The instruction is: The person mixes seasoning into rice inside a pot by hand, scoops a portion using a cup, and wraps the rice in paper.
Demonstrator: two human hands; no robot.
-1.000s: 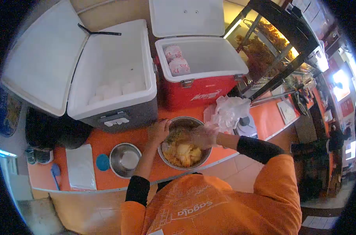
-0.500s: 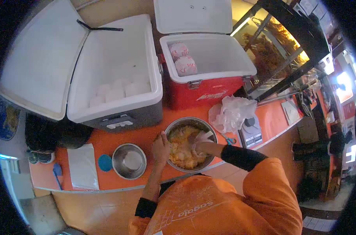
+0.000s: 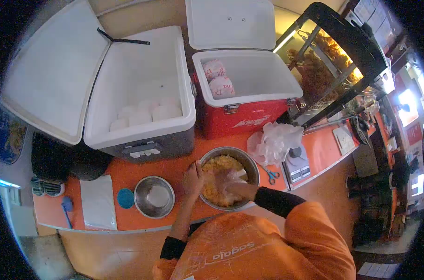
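A steel bowl (image 3: 255, 173) of yellowish, crumbly food (image 3: 222, 163) stands near the counter's front edge. My left hand (image 3: 192, 179) is closed on the bowl's left rim. Inside the bowl, my right hand (image 3: 231, 185) presses into the food; it appears to be in a clear plastic glove, and its fingers are blurred and partly hidden. A second steel bowl (image 3: 154, 197), smaller, sits to the left with a teal round lid (image 3: 125, 198) beside it.
Behind are an open grey cooler (image 3: 160, 148) with white bundles and an open red cooler (image 3: 249, 115) with wrapped packs. To the right lie plastic bags (image 3: 276, 142), scissors (image 3: 272, 175) and a scale (image 3: 298, 169). Plastic sheets (image 3: 98, 202) and a blue utensil (image 3: 67, 210) lie left.
My right hand has gone from above the bowl's right side down into the food, which now looks more broken up. My left hand stays at the rim. The view has shifted slightly.
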